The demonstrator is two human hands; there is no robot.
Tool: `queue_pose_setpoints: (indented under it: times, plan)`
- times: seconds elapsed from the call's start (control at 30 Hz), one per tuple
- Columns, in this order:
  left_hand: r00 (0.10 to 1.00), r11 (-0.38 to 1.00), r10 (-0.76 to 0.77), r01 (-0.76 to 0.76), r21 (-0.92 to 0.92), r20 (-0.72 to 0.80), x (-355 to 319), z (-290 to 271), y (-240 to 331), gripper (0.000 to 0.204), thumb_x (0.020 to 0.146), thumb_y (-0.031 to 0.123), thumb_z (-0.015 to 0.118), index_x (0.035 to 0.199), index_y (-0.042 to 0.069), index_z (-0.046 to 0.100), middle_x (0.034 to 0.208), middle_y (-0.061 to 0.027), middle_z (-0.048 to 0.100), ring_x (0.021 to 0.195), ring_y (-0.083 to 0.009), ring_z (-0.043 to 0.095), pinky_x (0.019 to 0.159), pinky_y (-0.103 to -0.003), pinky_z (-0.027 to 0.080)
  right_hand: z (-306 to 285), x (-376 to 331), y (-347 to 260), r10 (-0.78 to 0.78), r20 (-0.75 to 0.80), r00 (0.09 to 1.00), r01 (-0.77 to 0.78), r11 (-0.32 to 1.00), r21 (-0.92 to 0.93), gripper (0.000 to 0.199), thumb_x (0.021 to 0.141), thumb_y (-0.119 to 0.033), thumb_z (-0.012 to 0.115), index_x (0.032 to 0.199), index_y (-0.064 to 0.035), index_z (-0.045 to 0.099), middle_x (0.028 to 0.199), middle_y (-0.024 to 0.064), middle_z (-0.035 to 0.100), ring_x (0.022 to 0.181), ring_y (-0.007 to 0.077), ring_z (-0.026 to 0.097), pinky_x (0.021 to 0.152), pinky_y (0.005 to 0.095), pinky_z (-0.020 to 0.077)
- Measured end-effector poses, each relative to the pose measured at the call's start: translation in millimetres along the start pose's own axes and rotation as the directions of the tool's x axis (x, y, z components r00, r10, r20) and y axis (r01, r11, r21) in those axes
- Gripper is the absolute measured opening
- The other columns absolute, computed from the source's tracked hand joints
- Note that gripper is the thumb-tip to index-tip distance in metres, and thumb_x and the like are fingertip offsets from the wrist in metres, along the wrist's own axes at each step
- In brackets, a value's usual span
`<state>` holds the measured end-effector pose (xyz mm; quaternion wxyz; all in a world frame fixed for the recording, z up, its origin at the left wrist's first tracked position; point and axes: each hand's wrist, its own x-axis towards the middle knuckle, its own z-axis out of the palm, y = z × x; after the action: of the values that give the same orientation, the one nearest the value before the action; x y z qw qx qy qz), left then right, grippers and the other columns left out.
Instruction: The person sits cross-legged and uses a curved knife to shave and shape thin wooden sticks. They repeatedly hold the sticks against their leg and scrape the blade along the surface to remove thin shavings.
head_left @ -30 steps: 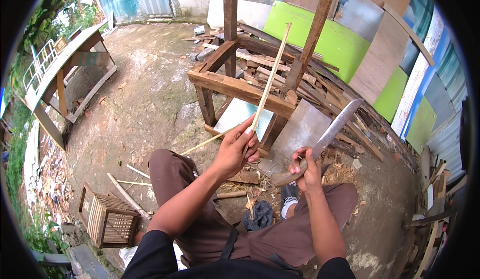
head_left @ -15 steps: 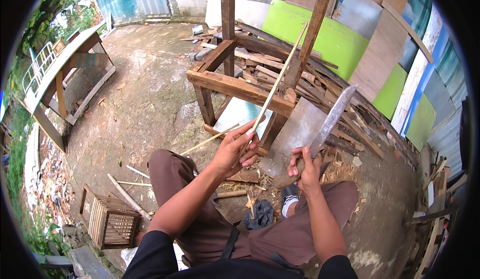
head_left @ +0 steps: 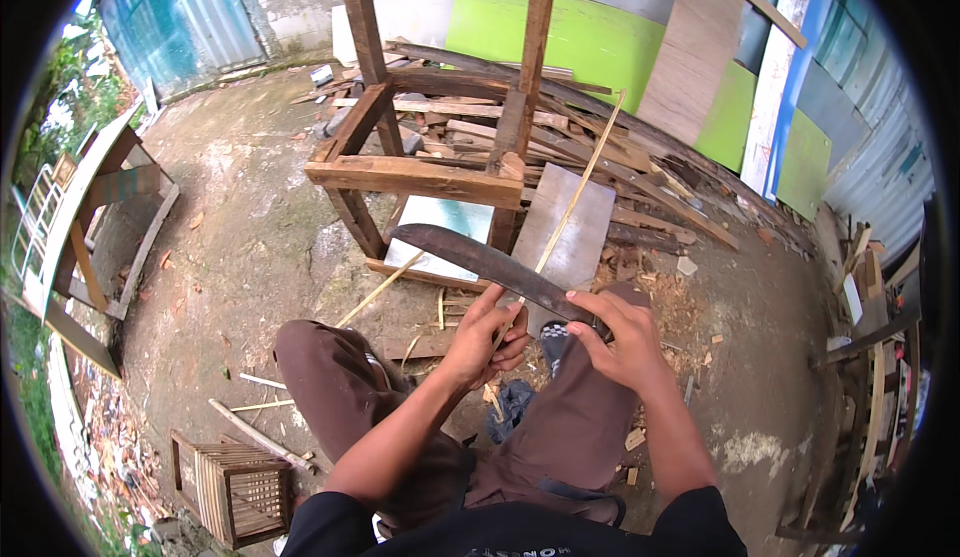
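Note:
My left hand (head_left: 487, 345) is closed round the lower part of a long thin pale strip (head_left: 583, 189), which looks like bamboo or wood. The strip slants up and to the right, away from me. My right hand (head_left: 622, 337) grips a machete (head_left: 465, 255) at its handle, mostly hidden by the fingers. Its dark, broad blade points left and lies across the strip just beyond my left fingers. My left index finger reaches up close to the blade; I cannot tell if they touch. Both hands are above my bent legs in brown trousers (head_left: 335, 382).
Ahead stands a rough wooden frame (head_left: 420, 179) with tall posts. Behind it lies a scrap wood pile (head_left: 640, 222), below leaning green panels (head_left: 560, 42). A slatted wooden cage (head_left: 235, 492) is at lower left, a wooden table (head_left: 95, 207) at far left. Wood chips litter the ground.
The machete has swung from pointing up and right to lying leftward across the strip. My right hand has turned over. The view has shifted right, and the strip leans farther right.

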<state>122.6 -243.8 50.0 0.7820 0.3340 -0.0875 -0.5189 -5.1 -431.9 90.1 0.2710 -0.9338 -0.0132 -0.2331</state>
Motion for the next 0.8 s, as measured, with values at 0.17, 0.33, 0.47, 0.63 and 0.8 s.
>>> queue_pose_setpoints:
  times: [0.17,0.33,0.47,0.63,0.8]
  plan:
    - [0.999,0.995,-0.018,0.015,0.100,0.030,-4,8,-58,0.037,0.106,0.017,0.047,0.142,0.017,0.040,0.073,-0.0001,0.040,0.048,-0.0082,0.034,0.044,-0.024,0.028,4,-33,7,0.054,0.040,0.998,-0.050,0.993,-0.105,0.032,0.090,-0.027,0.072,0.120,-0.0162,0.068,0.080,0.0072,0.063,0.067,0.0292,0.065,0.057,0.0396,0.0498]
    - [0.994,0.966,-0.105,0.103,0.238,-0.007,2,5,-68,0.040,0.107,0.020,0.046,0.147,0.016,0.045,0.076,0.0024,0.040,0.053,-0.0056,0.036,0.045,-0.022,0.030,13,-45,7,0.082,0.055,0.995,-0.073,0.985,-0.154,0.029,0.092,-0.025,0.070,0.118,-0.0127,0.068,0.082,0.0080,0.062,0.068,0.0309,0.064,0.058,0.0420,0.0494]
    - [0.995,0.970,-0.098,0.100,0.222,-0.017,5,2,-72,0.030,0.107,0.020,0.047,0.136,0.013,0.055,0.072,0.0055,0.039,0.051,-0.0027,0.034,0.044,-0.020,0.027,14,-51,3,0.160,0.047,0.986,-0.155,0.984,-0.086,0.027,0.092,-0.025,0.069,0.115,-0.0114,0.069,0.081,0.0087,0.064,0.069,0.0316,0.064,0.060,0.0424,0.0505]
    - [0.996,0.987,-0.089,0.089,0.132,-0.005,8,-1,-99,0.034,0.107,0.020,0.047,0.140,0.012,0.052,0.073,0.0048,0.037,0.050,-0.0039,0.032,0.043,-0.021,0.026,16,-64,12,0.189,0.034,0.981,-0.187,0.981,-0.059,0.026,0.091,-0.025,0.071,0.112,-0.0102,0.071,0.079,0.0091,0.065,0.069,0.0313,0.065,0.061,0.0410,0.0521]
    - [0.989,0.984,-0.107,0.120,0.130,-0.104,13,1,-103,0.025,0.107,0.021,0.047,0.085,0.011,0.046,0.066,0.0065,0.033,0.048,-0.0034,0.029,0.042,-0.021,0.025,17,-66,22,0.185,0.047,0.982,-0.185,0.983,-0.015,0.026,0.088,-0.022,0.075,0.112,-0.0110,0.073,0.079,0.0083,0.064,0.068,0.0289,0.065,0.060,0.0384,0.0518]
